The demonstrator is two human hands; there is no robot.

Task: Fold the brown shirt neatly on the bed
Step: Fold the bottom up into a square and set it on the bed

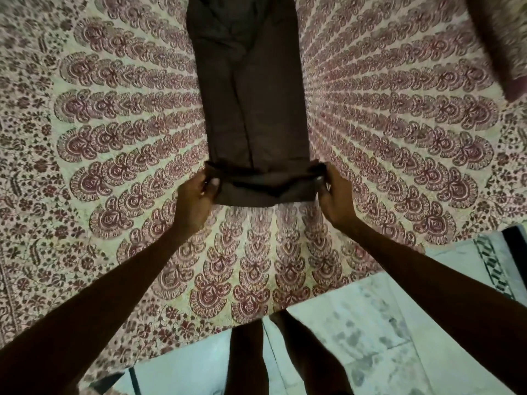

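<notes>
Two grips secure the near end of the dark brown fabric shirt point(251, 109): my left hand point(196, 192) pinches its left corner and my right hand point(335, 192) its right, fingers curled round the cloth, so the edge lifts level for folding. The shirt lies as a long, narrow, lightly creased strip on the maroon-patterned bed point(114, 138).

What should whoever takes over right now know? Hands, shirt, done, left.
Left hand: grips the near left corner of the brown shirt.
Right hand: grips the near right corner.
Shirt: a long narrow strip on the bed, running away from the person, with its near end lifted and turned over a little.
Done: the sides look folded in.
Left: probably carry the near end up toward the far end, fold to a compact stack, smooth flat.
</notes>
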